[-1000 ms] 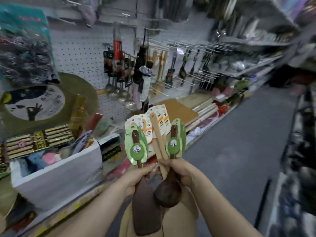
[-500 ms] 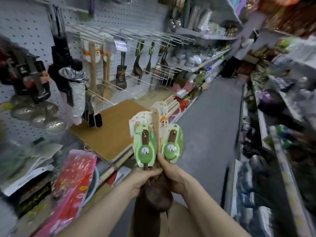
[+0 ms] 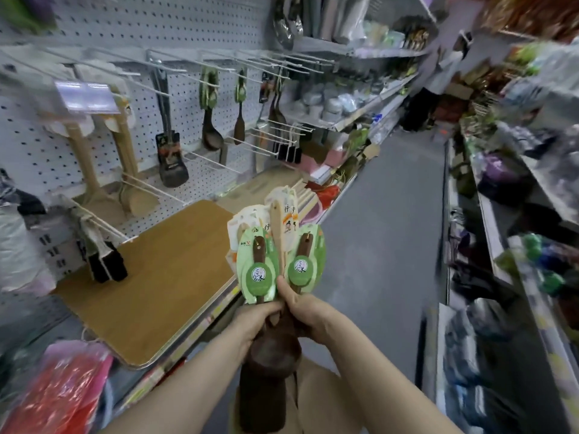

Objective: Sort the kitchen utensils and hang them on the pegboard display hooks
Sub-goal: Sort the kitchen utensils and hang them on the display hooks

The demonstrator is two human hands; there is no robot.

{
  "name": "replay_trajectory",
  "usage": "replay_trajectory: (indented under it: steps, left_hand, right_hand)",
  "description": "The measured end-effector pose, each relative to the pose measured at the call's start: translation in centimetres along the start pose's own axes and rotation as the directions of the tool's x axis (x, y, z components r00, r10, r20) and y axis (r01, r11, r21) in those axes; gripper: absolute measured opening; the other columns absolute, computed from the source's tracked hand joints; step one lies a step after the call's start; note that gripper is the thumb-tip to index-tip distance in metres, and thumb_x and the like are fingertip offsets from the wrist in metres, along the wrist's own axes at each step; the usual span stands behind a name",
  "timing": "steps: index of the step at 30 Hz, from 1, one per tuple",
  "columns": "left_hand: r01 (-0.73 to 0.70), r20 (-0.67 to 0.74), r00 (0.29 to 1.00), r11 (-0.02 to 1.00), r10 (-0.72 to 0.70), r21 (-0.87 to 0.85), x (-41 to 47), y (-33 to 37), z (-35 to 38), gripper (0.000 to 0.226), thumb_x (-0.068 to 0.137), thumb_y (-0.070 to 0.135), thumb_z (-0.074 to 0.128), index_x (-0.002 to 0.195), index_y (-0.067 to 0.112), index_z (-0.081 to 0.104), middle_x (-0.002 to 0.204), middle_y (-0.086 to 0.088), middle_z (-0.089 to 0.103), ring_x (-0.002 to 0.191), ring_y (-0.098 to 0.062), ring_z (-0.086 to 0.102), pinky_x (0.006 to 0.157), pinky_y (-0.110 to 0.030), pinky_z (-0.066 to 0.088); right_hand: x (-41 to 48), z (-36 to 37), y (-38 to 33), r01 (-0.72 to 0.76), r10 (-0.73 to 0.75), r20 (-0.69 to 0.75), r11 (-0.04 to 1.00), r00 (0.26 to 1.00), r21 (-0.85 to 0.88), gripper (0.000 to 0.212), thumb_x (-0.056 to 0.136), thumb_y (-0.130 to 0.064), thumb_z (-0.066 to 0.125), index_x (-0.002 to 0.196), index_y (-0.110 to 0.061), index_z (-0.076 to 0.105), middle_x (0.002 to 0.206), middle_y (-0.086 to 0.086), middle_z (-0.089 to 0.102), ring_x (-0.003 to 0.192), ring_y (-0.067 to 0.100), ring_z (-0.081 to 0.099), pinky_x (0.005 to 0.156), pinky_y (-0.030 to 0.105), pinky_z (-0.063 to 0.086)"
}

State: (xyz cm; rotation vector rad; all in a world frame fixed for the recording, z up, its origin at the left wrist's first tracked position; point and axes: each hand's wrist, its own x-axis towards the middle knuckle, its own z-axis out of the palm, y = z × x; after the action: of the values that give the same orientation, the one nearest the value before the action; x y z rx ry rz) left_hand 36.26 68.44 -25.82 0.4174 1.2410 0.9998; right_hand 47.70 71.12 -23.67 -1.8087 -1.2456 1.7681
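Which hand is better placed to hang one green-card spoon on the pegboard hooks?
Probably the left hand: the pegboard and its hooks lie on its side, while the right hand would cross over the utensil bundle both hands grip.

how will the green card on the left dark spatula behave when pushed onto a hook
Probably floppy: the green card looks thin and slightly bowed, so it may buckle. Its dark spatula looks like solid wood, so likely stiff and bottom-heavy once hung.

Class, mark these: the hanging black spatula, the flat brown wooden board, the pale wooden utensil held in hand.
Black spatula (image 3: pixel 171 172): head view, blade.
Brown wooden board (image 3: pixel 150 277): head view, bare top.
Pale wooden utensil (image 3: pixel 275 222): head view, handle.
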Motion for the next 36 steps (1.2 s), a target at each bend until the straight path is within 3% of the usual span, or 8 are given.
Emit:
replay_trajectory:
  steps: [2,4,8,12,17,22,30,36]
  left_hand:
    - [0.018,0.028,0.999,1.000,-0.018,0.008,2.5,1.2,2.1,0.023,0.068,0.012,0.081,0.088,0.005,0.073,0.078,-0.019,0.072,0.067,-0.027,0.067,0.065,-0.035,0.056]
    - [0.011,0.052,0.999,0.999,-0.013,0.030,5.1,1.9,4.0,0.005,0.078,0.008,0.074,0.083,0.009,0.072,0.068,-0.012,0.067,0.057,-0.022,0.061,0.054,-0.027,0.050]
    - [0.017,0.066,0.998,1.000,-0.017,-0.007,8.5,3.3,7.0,0.015,0.086,0.002,0.065,0.099,0.005,0.071,0.094,-0.021,0.071,0.086,-0.033,0.065,0.079,-0.040,0.054]
    - [0.043,-0.022,0.999,0.994,-0.045,-0.097,12.1,4.7,7.7,0.020,0.083,0.011,0.069,0.102,0.003,0.072,0.098,-0.023,0.071,0.087,-0.036,0.069,0.083,-0.044,0.056]
    - [0.081,-0.129,0.986,0.976,-0.109,-0.201,17.9,6.0,7.1,0.014,0.089,0.010,0.061,0.087,0.000,0.069,0.066,-0.018,0.069,0.049,-0.025,0.066,0.044,-0.025,0.052]
    - [0.148,-0.139,0.970,0.938,-0.200,-0.314,24.6,7.7,6.1,0.017,0.089,0.015,0.060,0.090,0.000,0.068,0.069,-0.018,0.070,0.051,-0.026,0.067,0.045,-0.026,0.052]
    - [0.219,-0.151,0.945,0.904,-0.290,-0.367,29.5,10.6,5.5,0.018,0.084,0.018,0.066,0.077,0.002,0.069,0.071,-0.017,0.071,0.056,-0.026,0.067,0.061,-0.031,0.052]
    - [0.155,-0.290,0.902,0.869,-0.318,-0.470,33.1,11.0,5.6,0.017,0.085,0.019,0.065,0.085,0.003,0.070,0.073,-0.017,0.071,0.068,-0.029,0.065,0.071,-0.037,0.052]
  right_hand:
    - [2.1,-3.0,-1.6,-0.008,0.007,0.019,1.000,1.000,0.010,0.074,0.085,-0.073,0.049,0.122,-0.010,0.064,0.089,0.002,0.071,0.071,0.014,0.068,0.063,0.027,0.056]
    - [4.1,-5.9,-3.2,0.001,-0.001,0.037,1.000,0.999,-0.010,0.068,0.089,-0.069,0.047,0.122,-0.011,0.063,0.080,0.001,0.068,0.062,0.011,0.063,0.055,0.023,0.052]
    - [8.2,-9.5,-6.5,0.051,-0.044,0.083,0.996,0.996,-0.079,0.065,0.088,-0.069,0.050,0.123,-0.015,0.061,0.085,0.001,0.067,0.064,0.013,0.061,0.054,0.020,0.050]
    - [11.7,-10.8,-8.8,0.098,-0.084,0.118,0.988,0.989,-0.123,0.049,0.088,-0.054,0.064,0.116,-0.014,0.064,0.096,0.006,0.070,0.076,0.016,0.061,0.066,0.026,0.053]
    - [17.6,-11.8,-11.3,0.114,-0.086,0.192,0.983,0.978,-0.141,0.025,0.085,-0.022,0.076,0.102,-0.008,0.064,0.085,0.005,0.066,0.062,0.011,0.059,0.049,0.018,0.047]
    - [23.5,-11.8,-14.2,0.029,0.009,0.204,0.983,0.979,-0.183,0.018,0.087,-0.018,0.074,0.082,-0.012,0.058,0.072,0.003,0.060,0.052,0.012,0.052,0.043,0.016,0.043]
    - [31.2,-12.6,-17.2,-0.084,0.120,0.302,0.988,0.946,-0.130,0.009,0.102,-0.016,0.050,0.104,-0.011,0.058,0.086,0.005,0.061,0.066,0.018,0.060,0.056,0.025,0.051]
    - [36.7,-13.1,-19.2,-0.106,0.142,0.448,0.989,0.883,-0.105,0.038,0.092,0.006,0.051,0.121,-0.015,0.064,0.110,0.015,0.070,0.104,0.033,0.066,0.090,0.045,0.054]
